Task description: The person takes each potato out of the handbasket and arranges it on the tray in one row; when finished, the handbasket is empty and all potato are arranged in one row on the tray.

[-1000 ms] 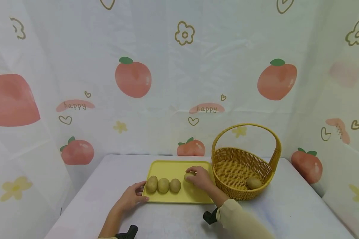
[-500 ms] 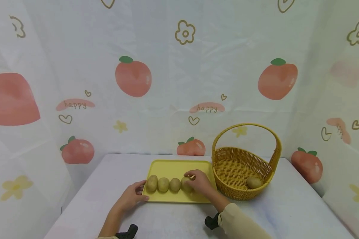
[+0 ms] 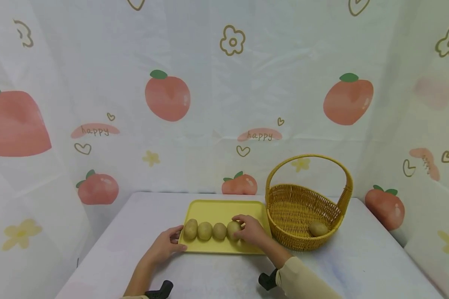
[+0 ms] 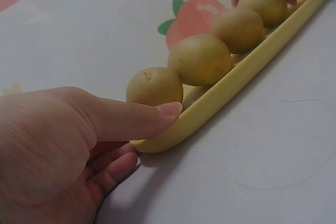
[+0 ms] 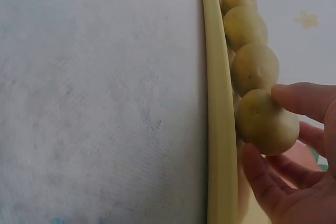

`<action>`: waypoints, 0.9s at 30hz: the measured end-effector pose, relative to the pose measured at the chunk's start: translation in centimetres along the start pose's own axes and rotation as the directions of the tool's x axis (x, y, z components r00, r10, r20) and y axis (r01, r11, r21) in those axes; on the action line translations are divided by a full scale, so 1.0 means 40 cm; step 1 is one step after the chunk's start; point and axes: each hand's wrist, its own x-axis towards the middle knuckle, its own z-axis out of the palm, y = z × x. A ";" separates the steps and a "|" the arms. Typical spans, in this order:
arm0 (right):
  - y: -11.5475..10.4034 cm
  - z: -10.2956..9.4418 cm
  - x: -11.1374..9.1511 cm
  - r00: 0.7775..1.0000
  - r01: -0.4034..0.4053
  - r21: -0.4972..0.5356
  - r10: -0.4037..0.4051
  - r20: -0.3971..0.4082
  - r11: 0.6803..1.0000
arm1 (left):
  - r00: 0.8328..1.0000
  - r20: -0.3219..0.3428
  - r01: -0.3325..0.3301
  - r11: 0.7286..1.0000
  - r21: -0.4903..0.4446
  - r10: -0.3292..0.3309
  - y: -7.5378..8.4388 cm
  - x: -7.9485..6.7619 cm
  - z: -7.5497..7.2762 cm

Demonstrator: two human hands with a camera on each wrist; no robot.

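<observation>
Head view: four potatoes [image 3: 212,231] on tray [image 3: 224,207], one potato [image 3: 317,228] in basket [image 3: 307,195].

Wicker basket [image 3: 284,207] w/ 1 potato [image 3: 317,228] inside, on white table [image 3: 359,257]; peach-print curtain [image 3: 224,91] behind.

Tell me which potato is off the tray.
The lone potato inside the wicker basket; the other four sit in a row on the yellow tray.
</observation>
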 end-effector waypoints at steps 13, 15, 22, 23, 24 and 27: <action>-0.046 -0.105 -0.010 0.986 0.108 -0.074 -0.097 0.132 0.991 | 1.000 0.005 0.002 1.000 0.008 -0.002 0.003 -0.001 -0.002; -0.055 -0.139 -0.009 0.981 0.140 -0.094 -0.125 0.147 0.986 | 1.000 0.003 -0.005 1.000 0.008 0.005 0.003 0.000 -0.001; -0.086 -0.278 -0.018 0.971 0.119 -0.103 -0.094 0.221 0.988 | 1.000 0.002 0.001 1.000 0.003 -0.001 0.001 0.002 0.000; -0.089 -0.299 -0.019 0.969 0.109 -0.105 -0.082 0.232 0.989 | 1.000 0.001 0.001 1.000 0.001 -0.001 0.001 0.002 0.000; -0.090 -0.321 -0.021 0.968 0.098 -0.107 -0.069 0.243 0.989 | 1.000 -0.001 0.004 1.000 0.000 -0.004 0.000 0.002 0.001; -0.080 -0.380 -0.021 0.959 0.048 -0.082 -0.023 0.284 0.995 | 1.000 -0.003 0.001 1.000 -0.002 -0.001 -0.001 0.003 0.002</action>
